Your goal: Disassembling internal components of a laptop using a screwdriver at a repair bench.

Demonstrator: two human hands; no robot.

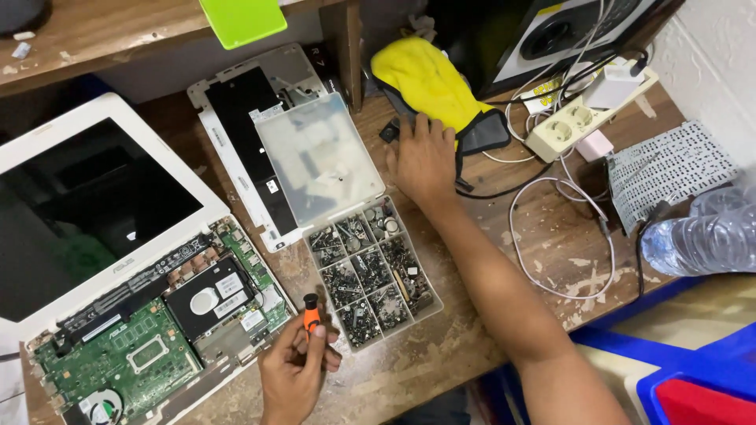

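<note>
Nearest, left hand (295, 370) closes around an orange screwdriver (312, 315) beside the screw organizer box (374, 271). Right hand (424, 161) lies open, fingers spread, on the bench (504, 252), touching a yellow cloth (433, 83).

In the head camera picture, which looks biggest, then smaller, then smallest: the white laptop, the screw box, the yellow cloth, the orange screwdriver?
1. white laptop
2. screw box, lid open
3. yellow cloth
4. orange screwdriver, in the left hand
</note>
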